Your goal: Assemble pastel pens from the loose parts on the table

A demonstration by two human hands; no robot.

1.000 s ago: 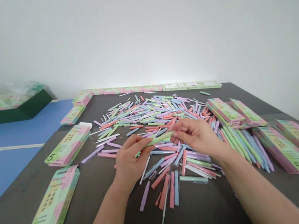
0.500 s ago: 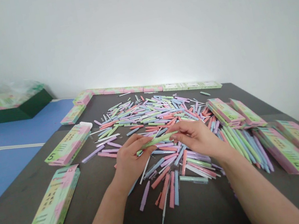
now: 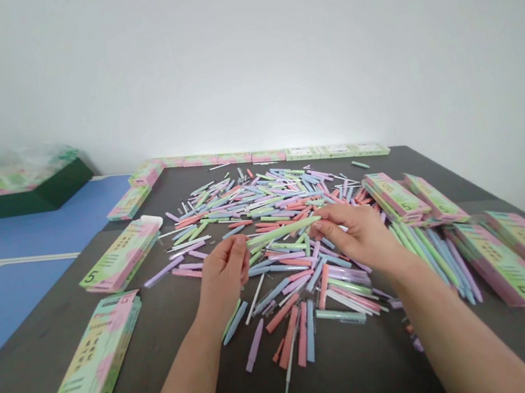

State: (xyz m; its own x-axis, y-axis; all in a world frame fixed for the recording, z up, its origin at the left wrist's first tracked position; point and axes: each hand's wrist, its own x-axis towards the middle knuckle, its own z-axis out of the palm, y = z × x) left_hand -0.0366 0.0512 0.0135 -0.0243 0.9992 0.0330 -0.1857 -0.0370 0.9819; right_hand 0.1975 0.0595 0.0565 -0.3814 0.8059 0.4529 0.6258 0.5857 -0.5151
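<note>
A light green pen is stretched between my two hands above the pile. My left hand pinches its left end with thumb and fingers. At the other end, my right hand grips the pen between thumb and forefinger. Below and beyond them spreads a heap of loose pen parts in pink, purple, blue and green, with thin white refills among them. Just right of my right wrist, a row of assembled-looking pens lies side by side in green, blue and purple.
Printed boxes stand along the left side of the dark table. More boxes lie at the right, and a line of them runs along the wall. A green tray sits on a blue surface at far left.
My left hand has slid back to the pen's left end and its fingers have drawn together. My right hand has moved slightly up and right, leaving more of the green pen showing.
</note>
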